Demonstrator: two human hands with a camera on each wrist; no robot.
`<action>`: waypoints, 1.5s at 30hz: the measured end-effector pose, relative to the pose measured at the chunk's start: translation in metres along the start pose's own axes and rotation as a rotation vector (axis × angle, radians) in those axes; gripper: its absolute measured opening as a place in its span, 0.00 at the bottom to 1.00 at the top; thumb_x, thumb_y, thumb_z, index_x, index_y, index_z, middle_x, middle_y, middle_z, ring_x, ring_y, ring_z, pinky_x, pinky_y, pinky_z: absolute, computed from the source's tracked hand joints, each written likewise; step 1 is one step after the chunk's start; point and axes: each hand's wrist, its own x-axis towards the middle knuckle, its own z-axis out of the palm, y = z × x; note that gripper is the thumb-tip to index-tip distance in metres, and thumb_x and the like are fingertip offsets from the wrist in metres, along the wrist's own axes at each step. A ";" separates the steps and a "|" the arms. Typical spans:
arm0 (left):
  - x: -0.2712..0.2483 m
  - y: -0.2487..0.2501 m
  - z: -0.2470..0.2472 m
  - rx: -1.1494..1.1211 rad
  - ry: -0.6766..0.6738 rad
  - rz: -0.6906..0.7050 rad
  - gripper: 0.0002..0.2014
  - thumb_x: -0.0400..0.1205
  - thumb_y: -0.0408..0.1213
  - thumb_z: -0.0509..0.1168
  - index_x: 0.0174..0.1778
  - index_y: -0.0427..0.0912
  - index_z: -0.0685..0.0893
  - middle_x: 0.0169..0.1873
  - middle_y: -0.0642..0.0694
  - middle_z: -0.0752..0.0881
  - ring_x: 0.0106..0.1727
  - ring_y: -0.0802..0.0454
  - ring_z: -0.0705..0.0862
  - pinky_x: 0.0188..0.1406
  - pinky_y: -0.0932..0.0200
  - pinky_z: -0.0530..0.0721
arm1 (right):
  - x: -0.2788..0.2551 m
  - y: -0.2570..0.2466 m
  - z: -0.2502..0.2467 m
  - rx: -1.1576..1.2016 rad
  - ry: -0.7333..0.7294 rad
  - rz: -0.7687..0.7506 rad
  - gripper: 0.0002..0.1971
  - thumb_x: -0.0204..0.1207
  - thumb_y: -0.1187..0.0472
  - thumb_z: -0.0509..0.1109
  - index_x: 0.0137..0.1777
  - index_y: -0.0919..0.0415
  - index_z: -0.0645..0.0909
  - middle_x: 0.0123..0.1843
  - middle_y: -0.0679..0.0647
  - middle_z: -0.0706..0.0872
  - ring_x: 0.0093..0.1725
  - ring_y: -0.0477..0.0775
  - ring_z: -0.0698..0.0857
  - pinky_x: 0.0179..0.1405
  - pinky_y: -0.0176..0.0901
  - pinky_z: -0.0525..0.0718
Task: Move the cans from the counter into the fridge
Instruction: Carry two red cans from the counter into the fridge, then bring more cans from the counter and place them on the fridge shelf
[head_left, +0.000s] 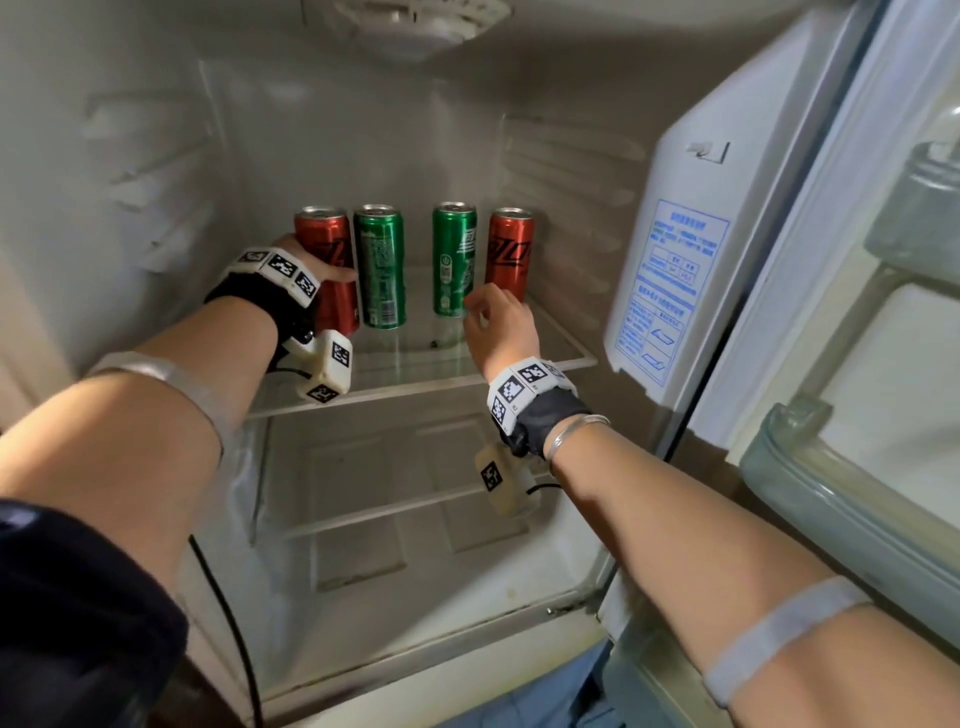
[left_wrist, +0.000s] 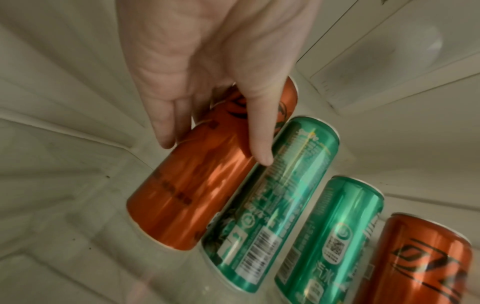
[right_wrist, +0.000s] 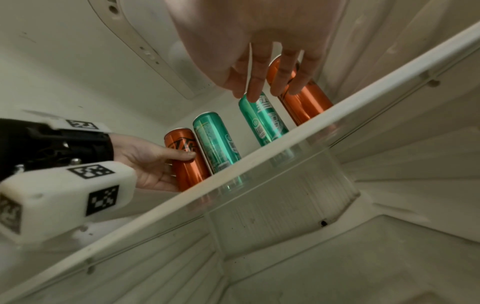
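Observation:
Four tall cans stand in a row on the fridge's glass shelf (head_left: 415, 387): a red can (head_left: 327, 244) at the left, a green can (head_left: 379, 265) touching it, a second green can (head_left: 453, 254) after a gap, and another red can (head_left: 511, 249) at the right. My left hand (head_left: 317, 265) grips the left red can (left_wrist: 187, 197), thumb across its front and fingers behind. My right hand (head_left: 483, 312) hovers just in front of the second green can (right_wrist: 265, 121), fingers loosely hanging and holding nothing.
The fridge door (head_left: 779, 260) stands open at the right, with door bins (head_left: 852, 509) low down. A lower shelf (head_left: 415, 504) lies under the glass one. Ribbed side walls close in on both ends of the row.

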 end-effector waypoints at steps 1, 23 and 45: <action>-0.002 -0.001 0.000 -0.003 -0.003 0.005 0.26 0.69 0.43 0.76 0.62 0.40 0.81 0.60 0.38 0.85 0.60 0.40 0.83 0.63 0.49 0.76 | -0.002 -0.001 0.001 -0.002 0.002 -0.005 0.09 0.75 0.67 0.63 0.52 0.63 0.82 0.54 0.58 0.86 0.52 0.63 0.80 0.52 0.44 0.74; -0.227 -0.041 0.024 -0.007 0.197 0.110 0.20 0.78 0.36 0.67 0.68 0.42 0.80 0.65 0.44 0.83 0.66 0.49 0.81 0.64 0.63 0.74 | -0.122 -0.036 -0.022 0.009 -0.238 -0.131 0.20 0.77 0.65 0.59 0.69 0.63 0.76 0.67 0.60 0.82 0.66 0.62 0.77 0.67 0.48 0.73; -0.609 -0.194 -0.002 -0.072 0.472 -0.463 0.20 0.82 0.43 0.63 0.72 0.52 0.73 0.73 0.51 0.74 0.73 0.50 0.73 0.67 0.54 0.76 | -0.436 -0.146 -0.021 0.321 -0.787 -0.562 0.19 0.82 0.53 0.58 0.72 0.53 0.73 0.73 0.52 0.77 0.74 0.52 0.72 0.71 0.48 0.72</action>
